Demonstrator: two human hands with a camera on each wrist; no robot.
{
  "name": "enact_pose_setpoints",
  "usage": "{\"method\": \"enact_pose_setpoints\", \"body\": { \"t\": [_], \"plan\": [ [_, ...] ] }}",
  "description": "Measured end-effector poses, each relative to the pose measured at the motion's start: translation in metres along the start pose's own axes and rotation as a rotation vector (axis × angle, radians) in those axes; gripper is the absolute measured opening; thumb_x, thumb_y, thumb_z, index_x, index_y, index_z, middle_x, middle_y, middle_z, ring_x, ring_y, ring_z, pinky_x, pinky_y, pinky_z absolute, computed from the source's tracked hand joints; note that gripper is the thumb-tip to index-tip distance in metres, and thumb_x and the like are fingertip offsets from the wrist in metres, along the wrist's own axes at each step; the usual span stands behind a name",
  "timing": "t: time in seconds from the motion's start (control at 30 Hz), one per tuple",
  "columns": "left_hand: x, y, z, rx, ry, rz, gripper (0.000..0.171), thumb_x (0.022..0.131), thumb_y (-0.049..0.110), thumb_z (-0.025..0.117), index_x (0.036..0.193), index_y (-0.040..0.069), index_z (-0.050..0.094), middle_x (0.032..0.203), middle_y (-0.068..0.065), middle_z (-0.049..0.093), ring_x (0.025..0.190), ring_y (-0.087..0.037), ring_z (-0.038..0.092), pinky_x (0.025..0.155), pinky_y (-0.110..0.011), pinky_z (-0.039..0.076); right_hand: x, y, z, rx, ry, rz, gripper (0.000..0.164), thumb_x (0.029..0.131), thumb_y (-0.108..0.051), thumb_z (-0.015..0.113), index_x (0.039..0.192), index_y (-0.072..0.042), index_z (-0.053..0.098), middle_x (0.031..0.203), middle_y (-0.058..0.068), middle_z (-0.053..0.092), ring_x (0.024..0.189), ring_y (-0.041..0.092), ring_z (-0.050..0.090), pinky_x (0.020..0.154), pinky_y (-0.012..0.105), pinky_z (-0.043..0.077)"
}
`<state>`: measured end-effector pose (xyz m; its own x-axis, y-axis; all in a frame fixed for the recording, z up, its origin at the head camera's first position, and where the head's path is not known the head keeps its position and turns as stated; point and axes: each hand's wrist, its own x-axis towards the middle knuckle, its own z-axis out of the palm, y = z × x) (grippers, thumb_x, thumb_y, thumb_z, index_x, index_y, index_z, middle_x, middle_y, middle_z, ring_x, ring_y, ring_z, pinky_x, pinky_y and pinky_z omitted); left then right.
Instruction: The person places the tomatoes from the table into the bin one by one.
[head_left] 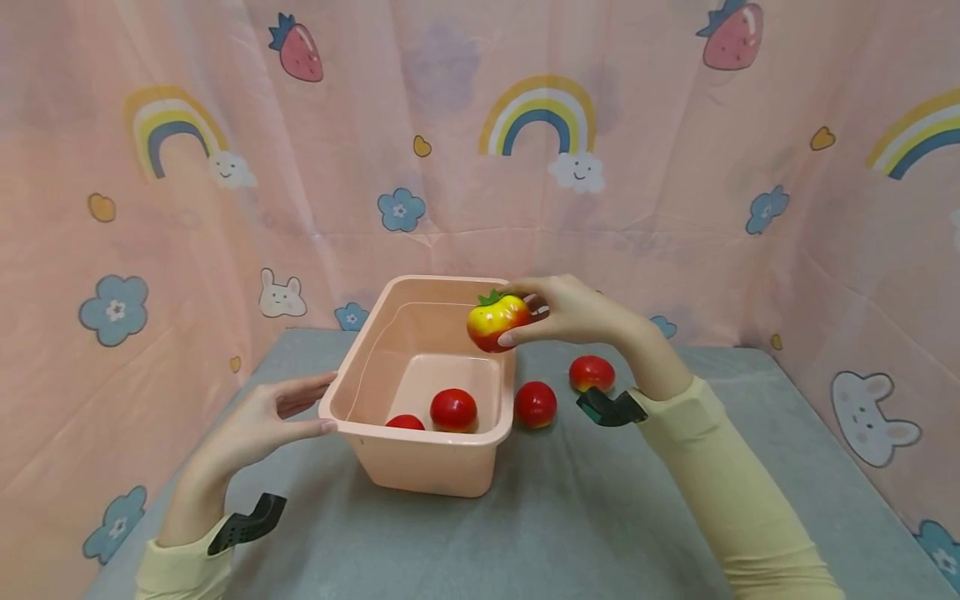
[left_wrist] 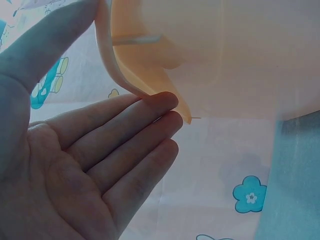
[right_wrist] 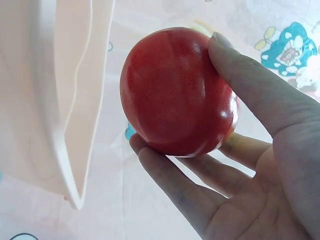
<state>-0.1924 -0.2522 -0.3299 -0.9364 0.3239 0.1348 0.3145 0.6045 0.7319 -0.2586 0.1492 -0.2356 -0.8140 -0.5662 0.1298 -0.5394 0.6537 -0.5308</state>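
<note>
My right hand (head_left: 572, 310) holds a shiny toy tomato (head_left: 495, 321), yellow on top and red below with green leaves, over the right rim of a pink plastic bin (head_left: 427, 465). Thumb and fingers grip its sides; the right wrist view shows its red underside (right_wrist: 175, 95). At the bin's near left corner, my left hand (head_left: 258, 421) touches the rim, the fingers (left_wrist: 145, 115) fairly straight in the left wrist view. Inside the bin lie two red tomatoes, one in plain sight (head_left: 453, 410) and another (head_left: 405, 422) partly hidden by the front rim.
Right of the bin, one red tomato (head_left: 536, 405) lies close to its wall and another (head_left: 592, 372) sits farther back, near my right wrist. A grey cloth (head_left: 615, 517) covers the table. A pink patterned curtain (head_left: 337, 192) hangs behind and at both sides.
</note>
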Motion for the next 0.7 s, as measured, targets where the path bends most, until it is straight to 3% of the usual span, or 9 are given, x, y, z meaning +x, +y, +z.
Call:
{"method": "enact_pose_setpoints", "body": {
  "t": [0.07, 0.27, 0.7],
  "plan": [
    [0.0, 0.0, 0.0, 0.004, -0.002, 0.003, 0.067, 0.079, 0.039, 0.076, 0.137, 0.016, 0.052, 0.135, -0.005, 0.056, 0.124, -0.027, 0.054, 0.094, -0.033, 0.051, 0.002, -0.002, 0.0, -0.002, -0.006, 0.001, 0.067, 0.076, -0.038, 0.079, 0.134, -0.015, 0.053, 0.123, 0.005, 0.061, 0.11, 0.024, 0.059, 0.087, 0.037, 0.055],
    [-0.001, -0.001, 0.001, 0.009, 0.002, -0.009, 0.067, 0.078, 0.04, 0.076, 0.137, 0.016, 0.052, 0.135, -0.002, 0.056, 0.123, -0.023, 0.055, 0.091, -0.02, 0.05, 0.01, -0.007, 0.002, -0.004, -0.022, 0.005, 0.066, 0.077, -0.038, 0.078, 0.134, -0.015, 0.053, 0.123, 0.006, 0.061, 0.109, 0.025, 0.06, 0.084, 0.036, 0.057],
    [0.001, -0.002, -0.002, -0.003, -0.002, -0.013, 0.069, 0.078, 0.04, 0.077, 0.137, 0.017, 0.051, 0.135, 0.0, 0.055, 0.124, -0.021, 0.054, 0.09, -0.017, 0.049, 0.027, -0.014, 0.008, 0.058, -0.05, -0.067, 0.058, 0.082, -0.032, 0.074, 0.133, -0.012, 0.054, 0.127, 0.01, 0.061, 0.11, 0.023, 0.064, 0.089, 0.039, 0.054]
  ]
}}
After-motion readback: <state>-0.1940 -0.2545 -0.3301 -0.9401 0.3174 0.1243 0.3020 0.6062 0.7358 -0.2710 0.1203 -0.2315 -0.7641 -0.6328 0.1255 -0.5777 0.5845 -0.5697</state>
